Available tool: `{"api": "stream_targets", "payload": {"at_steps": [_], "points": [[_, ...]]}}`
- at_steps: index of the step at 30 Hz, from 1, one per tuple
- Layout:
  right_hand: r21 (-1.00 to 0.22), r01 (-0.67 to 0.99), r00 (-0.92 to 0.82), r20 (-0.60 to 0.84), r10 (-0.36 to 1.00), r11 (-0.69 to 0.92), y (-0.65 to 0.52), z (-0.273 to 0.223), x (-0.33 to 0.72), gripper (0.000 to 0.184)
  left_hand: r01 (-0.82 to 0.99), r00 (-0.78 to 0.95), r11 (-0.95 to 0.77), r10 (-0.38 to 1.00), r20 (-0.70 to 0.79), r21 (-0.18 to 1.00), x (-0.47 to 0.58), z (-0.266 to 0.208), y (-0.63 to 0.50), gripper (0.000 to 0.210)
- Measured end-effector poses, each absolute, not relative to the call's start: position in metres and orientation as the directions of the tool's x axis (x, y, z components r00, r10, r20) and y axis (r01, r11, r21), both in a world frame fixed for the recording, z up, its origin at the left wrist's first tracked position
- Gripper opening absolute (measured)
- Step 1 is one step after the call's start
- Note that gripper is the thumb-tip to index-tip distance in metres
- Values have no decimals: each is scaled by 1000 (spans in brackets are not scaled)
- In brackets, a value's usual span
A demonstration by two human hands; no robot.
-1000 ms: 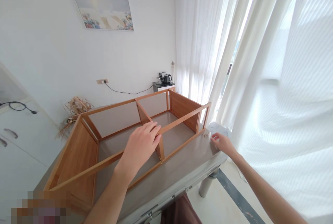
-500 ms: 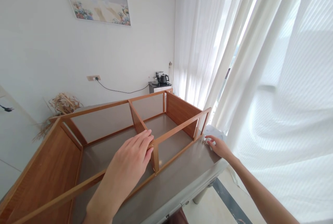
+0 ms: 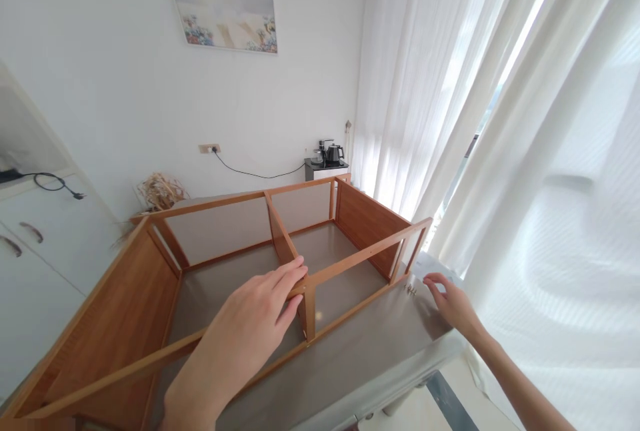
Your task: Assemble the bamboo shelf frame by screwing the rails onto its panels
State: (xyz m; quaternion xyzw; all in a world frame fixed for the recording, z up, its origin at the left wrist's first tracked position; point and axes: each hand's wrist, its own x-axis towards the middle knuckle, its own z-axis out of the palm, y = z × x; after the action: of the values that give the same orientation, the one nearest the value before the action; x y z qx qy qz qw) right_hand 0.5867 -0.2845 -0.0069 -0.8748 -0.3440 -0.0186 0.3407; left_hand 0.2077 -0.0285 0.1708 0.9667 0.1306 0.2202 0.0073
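Note:
A wooden cabinet frame (image 3: 350, 261) lies on a grey-topped table (image 3: 360, 364), with a divider panel (image 3: 281, 234) across its middle. My left hand (image 3: 250, 321) grips the frame's near rail where the divider meets it, fingers over the top and thumb on the near side. To the right, my right hand (image 3: 450, 301) hovers close to the table's far right corner. Its thumb and index finger are pinched together; whatever may be between them is too small to make out. Several small metal screws (image 3: 411, 290) stand just left of that hand, apart from it.
White curtains (image 3: 500, 151) hang along the right side. Behind the frame, a black kettle (image 3: 335, 153) stands on a small cabinet by the wall. Dried stalks (image 3: 160, 192) are at the back left, and a white cupboard (image 3: 40, 271) with a loose black plug stands farther left.
My right hand has drawn slightly away from the screws, with its fingertips now pinched. The left hand keeps its place on the frame. The whole view has swung somewhat to the left.

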Motion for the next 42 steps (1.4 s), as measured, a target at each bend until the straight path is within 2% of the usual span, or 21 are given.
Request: {"api": "stream_targets", "payload": {"at_steps": [2, 6, 10, 14, 18, 27, 32, 35, 42], "points": [[-611, 627, 749, 301, 590, -484, -280, 16, 567, 41, 256, 876, -966, 252, 411, 44, 207, 174, -31, 41], [-612, 700, 638, 303, 708, -368, -255, 71, 502, 34, 274, 877, -961, 237, 417, -29, 206, 177, -37, 40], [-610, 762, 537, 408, 738, -218, -222, 108, 430, 26, 296, 873, -951, 229, 430, -94, 205, 179, -42, 36], [-494, 867, 359, 542, 760, -58, -197, 124, 379, 14, 317, 875, -947, 276, 397, -40, 200, 185, -43, 27], [-458, 884, 253, 635, 730, 92, -180, 138, 355, 8, 308, 882, -951, 297, 365, 29, 196, 189, -44, 15], [-429, 893, 266, 744, 613, 134, -165, 128, 346, 9, 302, 904, -949, 316, 287, 93, 195, 196, -47, 10], [-241, 961, 121, 811, 572, 138, -165, 126, 351, 12, 299, 893, -949, 316, 321, 103, 196, 187, -43, 12], [-174, 976, 72, 825, 560, 131, -165, 124, 353, 13, 283, 886, -955, 298, 355, 93, 199, 180, -40, 12], [-176, 977, 84, 833, 547, 119, -157, 123, 355, 12, 223, 846, -974, 216, 487, 44, 206, 170, -38, 11]]}}
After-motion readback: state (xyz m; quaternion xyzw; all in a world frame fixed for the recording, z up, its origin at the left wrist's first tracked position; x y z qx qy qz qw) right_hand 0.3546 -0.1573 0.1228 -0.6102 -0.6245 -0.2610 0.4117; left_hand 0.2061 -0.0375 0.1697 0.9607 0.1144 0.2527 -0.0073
